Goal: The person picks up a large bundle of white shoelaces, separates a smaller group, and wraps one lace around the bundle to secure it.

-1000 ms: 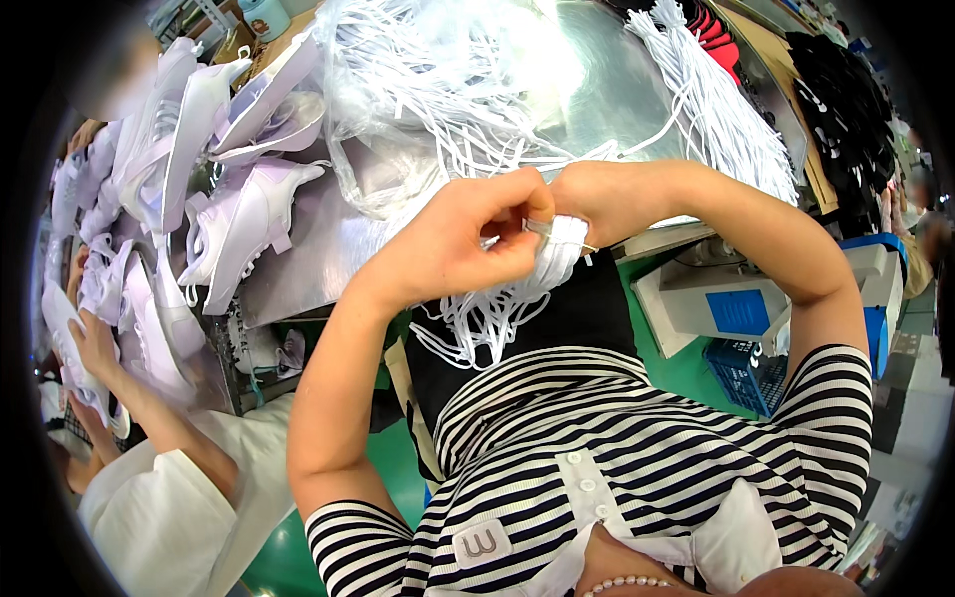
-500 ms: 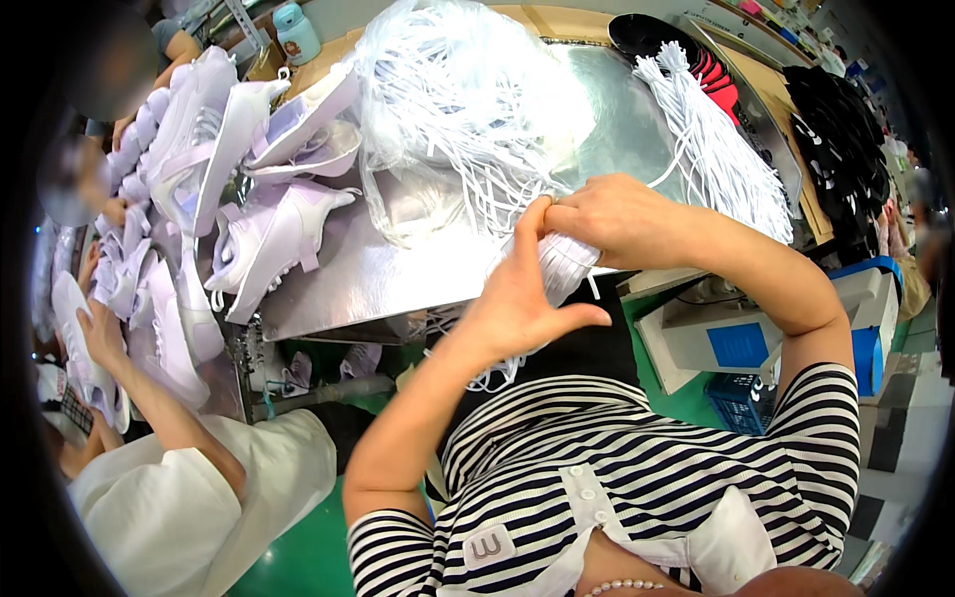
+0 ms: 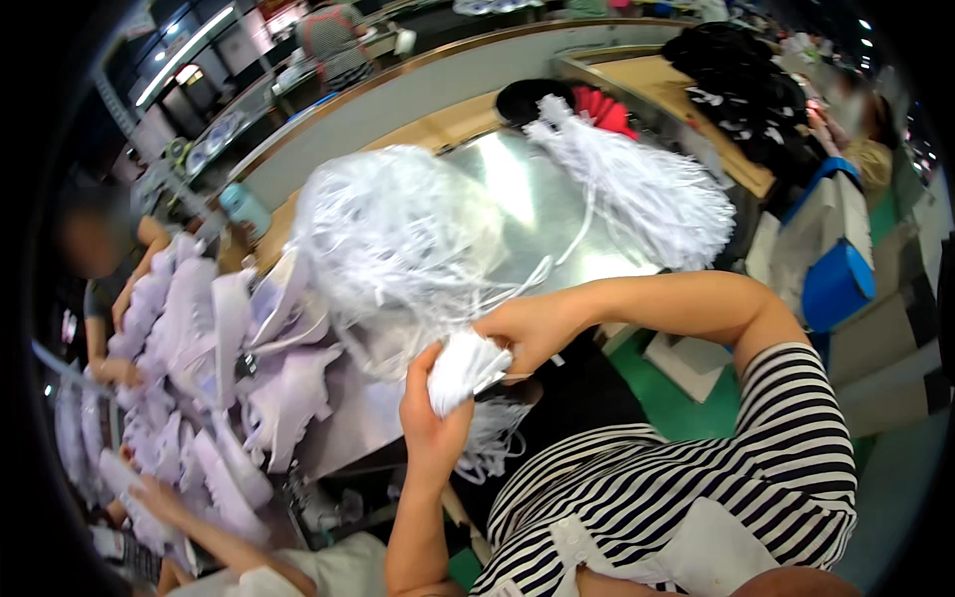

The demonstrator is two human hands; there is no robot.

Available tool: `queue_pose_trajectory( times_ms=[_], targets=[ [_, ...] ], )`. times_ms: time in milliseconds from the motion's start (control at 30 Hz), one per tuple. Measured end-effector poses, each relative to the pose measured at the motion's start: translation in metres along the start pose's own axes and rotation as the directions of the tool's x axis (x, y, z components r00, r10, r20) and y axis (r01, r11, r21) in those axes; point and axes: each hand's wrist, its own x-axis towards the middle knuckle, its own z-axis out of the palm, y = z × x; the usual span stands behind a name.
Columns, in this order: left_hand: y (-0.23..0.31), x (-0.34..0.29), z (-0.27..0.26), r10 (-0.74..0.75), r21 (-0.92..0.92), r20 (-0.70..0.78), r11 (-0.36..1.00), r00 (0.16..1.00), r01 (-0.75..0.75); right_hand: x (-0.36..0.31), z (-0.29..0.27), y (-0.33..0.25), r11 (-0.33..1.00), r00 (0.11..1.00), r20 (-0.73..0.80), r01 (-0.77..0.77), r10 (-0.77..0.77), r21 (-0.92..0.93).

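Both my hands hold a folded bundle of white shoelaces (image 3: pixel 464 368) in front of my chest. My left hand (image 3: pixel 430 418) grips it from below, fingers wrapped round its lower end. From the right, my right hand (image 3: pixel 527 328) pinches its upper end. Loose lace ends (image 3: pixel 489 438) hang down beneath the bundle. Just beyond my hands, a big heap of white laces in clear plastic (image 3: pixel 398 239) lies on the shiny metal table (image 3: pixel 527 199).
Another white lace bunch (image 3: pixel 637 189) lies at the table's right, with black and red pieces (image 3: pixel 567 99) behind it. Pale lilac shoes (image 3: pixel 229 368) crowd the left side, where other people work. A blue and white machine (image 3: pixel 836 269) stands at right.
The view has swung up and left. My left hand moved from beside the bundle to gripping it from below; the bundle now stands more upright between both hands.
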Motion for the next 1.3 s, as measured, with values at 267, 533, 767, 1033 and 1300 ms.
queue_pose_trajectory(
  times_ms=[267,533,767,1033,1300],
  targets=[
    [-0.008,0.038,-0.026,0.202,0.655,-0.212,0.756,0.956,-0.015,-0.008,0.05,-0.037,0.793,0.932,0.359,-0.18,-0.052,0.582],
    [-0.015,0.035,-0.029,-0.073,0.486,0.123,0.874,0.99,0.004,0.008,0.027,-0.038,0.429,0.887,-0.226,-0.035,-0.402,-0.903],
    [0.01,0.005,-0.056,-0.194,-0.29,0.422,0.897,0.886,0.334,0.018,0.031,-0.023,0.99,0.989,-0.147,-0.054,0.035,-0.13],
    [0.006,0.015,-0.044,-0.311,-0.772,0.229,0.519,0.923,0.366,0.014,0.061,0.006,0.71,0.999,0.012,-0.04,0.044,0.703],
    [-0.003,0.016,-0.02,-0.319,-0.728,0.452,0.407,0.833,0.551,0.003,0.096,0.021,0.573,0.985,0.062,0.043,-0.163,0.819]
  ],
)
